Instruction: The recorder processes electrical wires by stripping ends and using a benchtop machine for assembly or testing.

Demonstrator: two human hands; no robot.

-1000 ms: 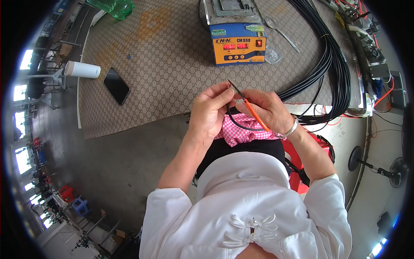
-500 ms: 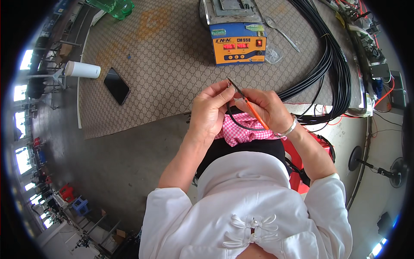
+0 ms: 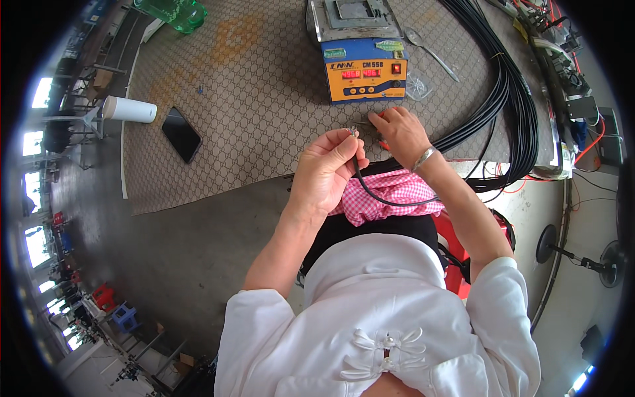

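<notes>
My left hand (image 3: 326, 165) is closed in a pinch on the end of a black cable (image 3: 362, 177). Short bare wire ends (image 3: 352, 132), some green, stick up past its fingertips. From the pinch the cable hangs in a curve and runs right over a pink checked cloth (image 3: 380, 188) on my lap. My right hand (image 3: 402, 135) is at the table, just below the power unit, with its fingers bent round orange-handled pliers (image 3: 383, 143). The palm covers much of that tool; its slim metal tip points left, close to the tabletop.
An orange and blue power unit (image 3: 367, 81) with a red display stands at the back, a metal tray on top. Beside it lie a spoon (image 3: 433, 54) and a small clear bag (image 3: 417, 87). A thick black cable coil (image 3: 522, 126) fills the right; a phone (image 3: 180, 134) and white cup (image 3: 130, 110) sit left.
My right hand has moved up and away from the cable end, carrying the pliers to the tabletop. The left hand keeps its pinch on the cable, nearly in place.
</notes>
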